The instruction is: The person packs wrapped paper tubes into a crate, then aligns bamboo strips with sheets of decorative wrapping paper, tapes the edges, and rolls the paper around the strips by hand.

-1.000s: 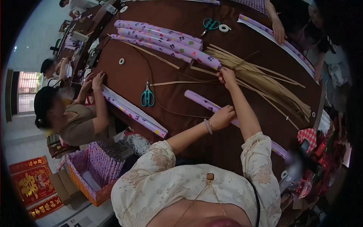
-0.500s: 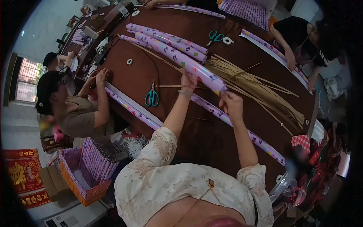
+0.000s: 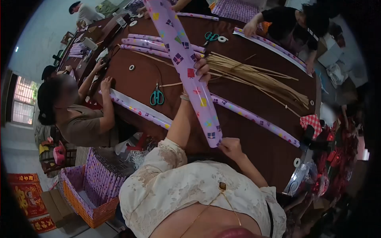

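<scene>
A thick roll of purple patterned wrapping paper [image 3: 186,71] is tilted up above the table and close to me. My left hand [image 3: 203,70] wraps around its middle from behind, fingertips showing on the right edge. At the roll's lower end, my right hand [image 3: 232,148] is closed with its fingertips against the edge of the paper; part of those fingers is hidden. Beyond lie several thinner purple rolls [image 3: 145,47] and a bundle of tan flat strips [image 3: 258,77]. Another slim purple roll [image 3: 258,119] rests on the table to the right.
Teal scissors [image 3: 157,96] lie on the brown tabletop [image 3: 131,85], with a second teal pair [image 3: 210,37] beside a white tape roll [image 3: 223,39]. Co-workers handle paper at left and far right. An orange basket [image 3: 95,210] of purple rolls stands at lower left.
The thick roll has been lifted off the pile and swung towards me, tilting more upright. Both hands moved with it, the right one down to its lower end.
</scene>
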A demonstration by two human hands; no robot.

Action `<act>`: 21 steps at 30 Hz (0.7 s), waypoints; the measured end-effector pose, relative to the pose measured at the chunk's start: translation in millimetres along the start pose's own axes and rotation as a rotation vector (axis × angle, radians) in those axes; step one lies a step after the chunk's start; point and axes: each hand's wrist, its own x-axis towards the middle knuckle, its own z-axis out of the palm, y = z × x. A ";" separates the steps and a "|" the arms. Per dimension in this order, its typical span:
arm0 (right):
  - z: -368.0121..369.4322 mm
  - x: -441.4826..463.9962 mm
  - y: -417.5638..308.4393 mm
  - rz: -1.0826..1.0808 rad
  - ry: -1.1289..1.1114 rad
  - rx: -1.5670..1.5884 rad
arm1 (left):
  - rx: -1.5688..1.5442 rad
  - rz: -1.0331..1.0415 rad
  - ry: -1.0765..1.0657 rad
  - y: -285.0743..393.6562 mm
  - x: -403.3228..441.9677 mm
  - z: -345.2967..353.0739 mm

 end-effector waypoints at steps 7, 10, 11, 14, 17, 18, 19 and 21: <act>-65.3 -8.3 1.4 -0.210 0.145 -0.543 | -0.352 -0.633 0.215 -43.2 -14.6 -5.5; -118.5 39.0 -8.5 -0.134 0.149 -0.952 | -0.486 -0.909 0.366 -77.9 -59.3 -8.6; -130.5 44.0 -9.4 -0.170 0.098 -1.050 | -0.552 -0.986 0.440 -88.1 -76.6 -5.4; -150.6 15.5 -14.2 0.019 -0.333 -0.982 | -0.799 -1.240 0.550 -110.6 -115.1 5.1; -143.2 -33.9 -19.7 0.129 -0.489 -0.943 | -0.777 -1.383 0.605 -118.8 -151.4 -8.8; -134.8 -52.6 -11.4 0.159 -0.496 -0.936 | -0.759 -1.465 0.629 -120.2 -159.7 -16.6; -124.0 -74.2 2.0 0.236 -0.449 -0.863 | -0.646 -1.527 0.632 -118.5 -161.5 -20.2; -113.5 -95.1 11.1 0.254 -0.354 -0.787 | 0.063 -1.674 0.465 -103.0 -152.7 -36.3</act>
